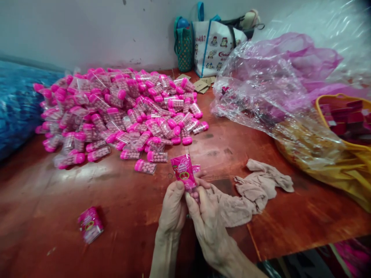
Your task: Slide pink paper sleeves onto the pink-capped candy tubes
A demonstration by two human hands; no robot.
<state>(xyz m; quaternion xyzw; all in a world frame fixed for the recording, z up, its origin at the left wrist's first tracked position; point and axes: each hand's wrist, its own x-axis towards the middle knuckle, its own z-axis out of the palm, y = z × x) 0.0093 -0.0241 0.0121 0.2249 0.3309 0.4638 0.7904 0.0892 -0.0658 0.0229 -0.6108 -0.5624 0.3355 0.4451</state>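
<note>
Near the front middle of the table, my two hands meet. My left hand (174,206) is closed, its thumb and fingers pinching the lower edge of a pink printed sleeve (183,172). My right hand (208,214) is closed round a small clear candy bottle (195,196) with pink balls inside, just below the sleeve. Fingers hide most of the bottle, and I cannot tell how far it sits inside the sleeve. Beyond my hands lies a big heap of pink-capped candy bottles (116,112). To the left, a pink-wrapped pack (91,224) lies alone on the table.
A crumpled beige cloth (257,185) lies right of my hands on the red table (139,224). Clear plastic film (246,85) partly covers a yellow container (324,116) of pink pieces. A white bag (213,50) stands at the wall; blue plastic (17,108) bulges at left.
</note>
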